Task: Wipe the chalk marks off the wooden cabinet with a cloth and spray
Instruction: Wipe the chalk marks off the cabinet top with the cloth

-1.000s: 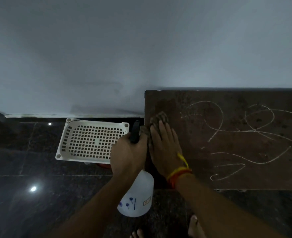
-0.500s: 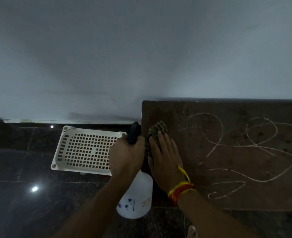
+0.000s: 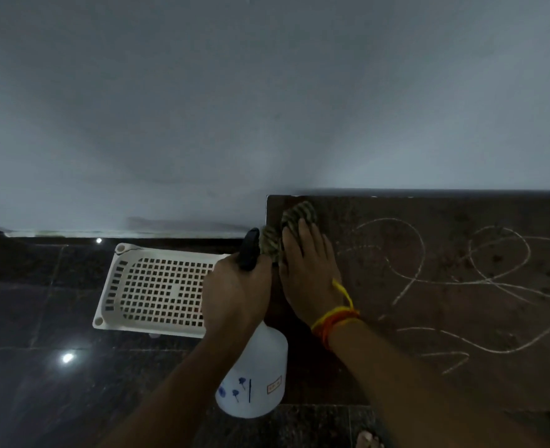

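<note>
A: Where is the cloth?

B: The striped cloth (image 3: 299, 218) lies on top of the wooden cabinet (image 3: 428, 318), at its far left corner by the wall. The right hand (image 3: 309, 273) rests flat on it, fingers straight and together, pressing it to the wood. Part of the cloth bunches out over the cabinet's left edge.

A: And the other hand?

B: The left hand (image 3: 234, 292) is just left of the cabinet's edge, beside the right hand, fingers wrapped around the neck of the spray bottle (image 3: 254, 383). The bottle's black nozzle (image 3: 249, 248) sticks up above the fist, next to the bunched cloth. Its white body hangs below the hand, against the cabinet's left side, with small blue marks and a little label on it.

A: What of the chalk?

B: The chalk marks (image 3: 461, 279) loop and cross over the cabinet top to the right of the cloth. The wood right under and around the cloth looks darker.

A: Anything else near the cabinet?

B: A white perforated plastic basket (image 3: 112, 286) sits on the dark polished floor (image 3: 24, 350), left of the cabinet. The right wrist wears yellow and orange threads (image 3: 335, 321).
</note>
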Demonstrator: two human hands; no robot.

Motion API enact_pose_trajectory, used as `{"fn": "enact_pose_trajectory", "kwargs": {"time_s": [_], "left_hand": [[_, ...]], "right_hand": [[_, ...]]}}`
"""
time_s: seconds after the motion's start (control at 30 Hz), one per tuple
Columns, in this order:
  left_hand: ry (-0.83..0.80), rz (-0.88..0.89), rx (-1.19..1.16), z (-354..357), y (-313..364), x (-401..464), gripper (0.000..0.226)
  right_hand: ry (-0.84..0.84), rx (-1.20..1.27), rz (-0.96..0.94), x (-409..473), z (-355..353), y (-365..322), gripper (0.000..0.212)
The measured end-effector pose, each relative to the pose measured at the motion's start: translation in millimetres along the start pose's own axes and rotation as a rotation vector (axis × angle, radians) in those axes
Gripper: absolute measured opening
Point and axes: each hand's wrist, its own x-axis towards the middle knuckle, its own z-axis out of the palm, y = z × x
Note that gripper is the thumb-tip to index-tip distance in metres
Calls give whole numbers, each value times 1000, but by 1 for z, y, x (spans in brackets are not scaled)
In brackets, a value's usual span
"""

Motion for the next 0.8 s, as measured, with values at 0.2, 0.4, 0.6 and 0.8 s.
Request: {"fn": "enact_pose_trajectory", "kwargs": {"time_s": [0.2, 0.4, 0.6, 0.8], "left_hand": [[-6, -1, 27, -4, 2, 0, 33], [-5, -18, 30, -1, 0, -1, 29], [7, -23, 56, 4, 8, -12, 33], [-13, -28, 54, 5, 8, -9, 29]], "right_hand": [[14, -28, -53, 14, 2, 9, 58], [14, -33, -4, 55, -2, 13, 59], [-35, -24, -50, 15, -3, 27, 59], [97, -39, 115, 38, -21, 82, 55]]}}
